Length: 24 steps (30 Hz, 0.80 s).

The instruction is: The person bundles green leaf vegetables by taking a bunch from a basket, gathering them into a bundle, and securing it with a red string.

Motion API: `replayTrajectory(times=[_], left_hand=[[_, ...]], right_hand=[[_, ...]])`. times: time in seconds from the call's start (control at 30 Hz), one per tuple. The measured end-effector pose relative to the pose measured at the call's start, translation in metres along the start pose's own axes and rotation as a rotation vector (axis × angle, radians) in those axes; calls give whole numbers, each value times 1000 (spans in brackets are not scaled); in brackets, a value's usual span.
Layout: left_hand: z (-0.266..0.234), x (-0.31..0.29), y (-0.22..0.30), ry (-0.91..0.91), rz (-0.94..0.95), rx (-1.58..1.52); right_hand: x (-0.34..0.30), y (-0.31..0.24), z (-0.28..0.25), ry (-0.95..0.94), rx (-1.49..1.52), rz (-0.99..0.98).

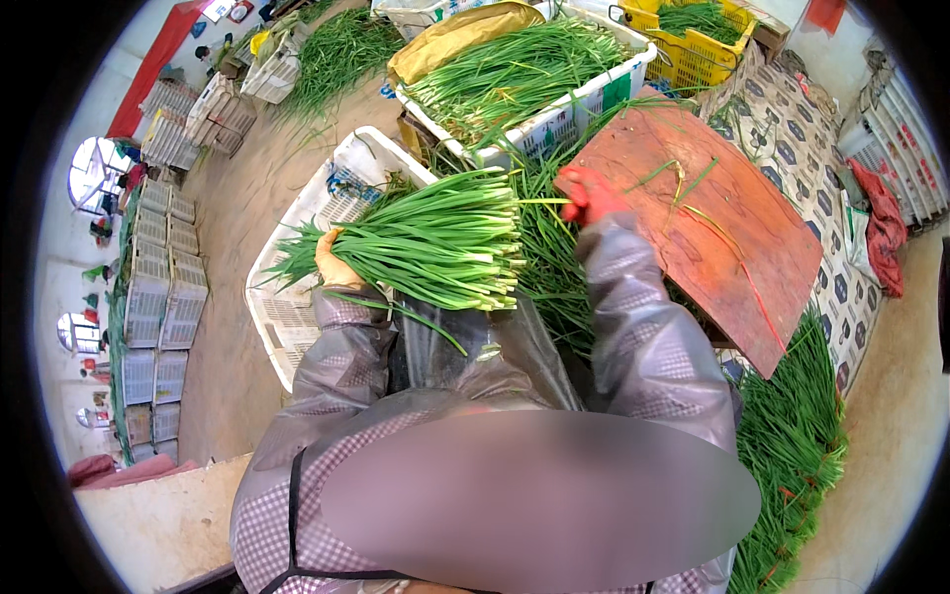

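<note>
The left hand [334, 259] grips the leafy end of a thick, fanned bundle of green, pale-stemmed stalks [445, 238], its long axis running left to right across the lap. Just right of the pale stem ends, and nearer to them, the red-gloved right hand [591, 195] pinches a thin yellow stalk [544, 201] beside a flat reddish board [757, 203].

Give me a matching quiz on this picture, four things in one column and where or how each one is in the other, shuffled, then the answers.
1. Left hand
2. Right hand
3. Yellow crate
4. Board

A. Flat, reddish, loose strands on top
B. Near the top right, greens inside
C. At the bundle's leafy end
D. Red, beyond the bundle's pale ends

Pairs: 1-C, 2-D, 3-B, 4-A
</note>
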<state>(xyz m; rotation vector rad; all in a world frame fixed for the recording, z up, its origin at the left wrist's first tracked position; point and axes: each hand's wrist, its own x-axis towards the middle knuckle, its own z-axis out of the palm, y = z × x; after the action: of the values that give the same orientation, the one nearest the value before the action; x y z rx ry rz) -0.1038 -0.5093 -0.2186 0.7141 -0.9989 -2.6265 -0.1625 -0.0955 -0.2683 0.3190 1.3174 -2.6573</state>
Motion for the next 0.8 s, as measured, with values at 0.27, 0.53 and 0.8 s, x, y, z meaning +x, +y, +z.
replayTrajectory(times=[0.27, 0.53, 0.8], left_hand=[[-15, 18, -4, 4, 59, 19], [-4, 16, -5, -9, 71, -10], [-15, 22, -3, -29, 44, -38]], right_hand=[[-79, -14, -24, -258, -987, 305], [-78, 16, 28, -264, -717, 121], [-116, -30, -79, 319, -1727, 217]])
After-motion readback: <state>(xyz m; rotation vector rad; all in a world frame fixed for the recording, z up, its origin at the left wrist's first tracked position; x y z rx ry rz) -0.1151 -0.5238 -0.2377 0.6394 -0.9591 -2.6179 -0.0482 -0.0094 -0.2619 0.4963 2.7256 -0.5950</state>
